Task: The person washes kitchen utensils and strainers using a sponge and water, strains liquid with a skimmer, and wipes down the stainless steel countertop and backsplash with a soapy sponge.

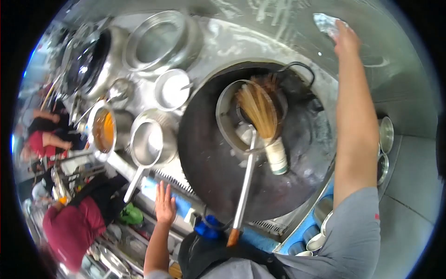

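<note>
Stretched out to the upper right, my right hand (347, 41) grips a crumpled pale cloth (325, 23) against the steel wall (297, 30). My left hand (166, 204) is open, its fingers apart, by the front edge of the stove, and holds nothing. Between my arms sits a large dark wok (204, 186) with loop handles. Inside it lie a bamboo wok brush (260, 111) with a wrapped grip, a round metal band or pan (222, 109), and a ladle (246, 181) whose wooden handle end points toward me.
Left of the wok stand a saucepan (139, 160), a pot of orange liquid (114, 132), a white-filled container (172, 88) and a large steel basin (134, 49). Metal containers (316, 242) line the lower right. A person in a red top (76, 228) works at the lower left.
</note>
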{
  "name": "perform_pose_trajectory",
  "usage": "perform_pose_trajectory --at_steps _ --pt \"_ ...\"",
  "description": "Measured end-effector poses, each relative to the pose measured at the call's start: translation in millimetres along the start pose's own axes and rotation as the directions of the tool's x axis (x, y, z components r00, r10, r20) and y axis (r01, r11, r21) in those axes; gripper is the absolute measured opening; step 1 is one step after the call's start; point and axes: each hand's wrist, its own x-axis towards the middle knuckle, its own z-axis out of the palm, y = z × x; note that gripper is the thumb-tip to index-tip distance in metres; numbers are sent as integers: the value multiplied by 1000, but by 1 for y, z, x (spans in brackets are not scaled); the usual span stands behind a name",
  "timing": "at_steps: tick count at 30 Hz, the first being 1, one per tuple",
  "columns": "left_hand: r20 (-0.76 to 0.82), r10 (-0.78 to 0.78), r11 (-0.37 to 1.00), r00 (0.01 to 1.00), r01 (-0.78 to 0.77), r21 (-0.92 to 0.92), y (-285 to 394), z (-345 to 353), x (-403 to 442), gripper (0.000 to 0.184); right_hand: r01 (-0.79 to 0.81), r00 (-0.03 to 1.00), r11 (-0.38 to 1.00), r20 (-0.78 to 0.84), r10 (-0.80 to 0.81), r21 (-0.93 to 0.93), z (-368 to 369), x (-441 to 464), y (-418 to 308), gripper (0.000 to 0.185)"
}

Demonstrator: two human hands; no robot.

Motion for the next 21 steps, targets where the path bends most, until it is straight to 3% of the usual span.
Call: perform_pose_trajectory --at_steps 2,4,6,8,10,12,14,16,18,20,21 --pt "-22 32 999 999 -33 -16 -3 -3 1 55 14 989 993 146 -31 119 20 -7 -16 59" --pt "-86 10 993 996 -20 -114 -11 1 0 58 66 979 992 187 -86 110 39 -63 -48 46" --pt "-234 -55 963 971 -11 -271 -2 -11 3 57 99 918 995 384 -99 20 42 -114 -64 36" --pt "-352 -148 933 924 12 -359 5 -31 8 52 117 884 993 458 -95 -20 50 -179 -75 30" --pt "-531 -105 961 841 -51 -270 16 -67 20 47 33 823 999 568 -19 -15 53 -237 -71 25" --pt "-590 -123 938 798 -100 -331 5 -87 40 47 -78 774 997 631 47 22 64 -295 -59 24" --pt "-543 -205 868 814 -106 -486 1 -113 65 46 -98 781 993 613 118 -66 88 -349 -52 23" --pt "-540 -143 890 829 -132 -438 -6 -130 98 49 -9 778 979 613 134 -202 113 -379 -32 22" --pt "-528 -101 895 843 -155 -419 -3 -142 136 49 -64 809 968 556 192 -241 151 -413 -29 20" --pt "-514 -59 897 856 -180 -403 -6 -144 180 52 -150 835 974 507 216 -168 184 -425 13 28" --pt "-501 -49 903 864 -177 -392 -6 -147 205 53 -32 871 949 458 181 -314 203 -431 20 34"
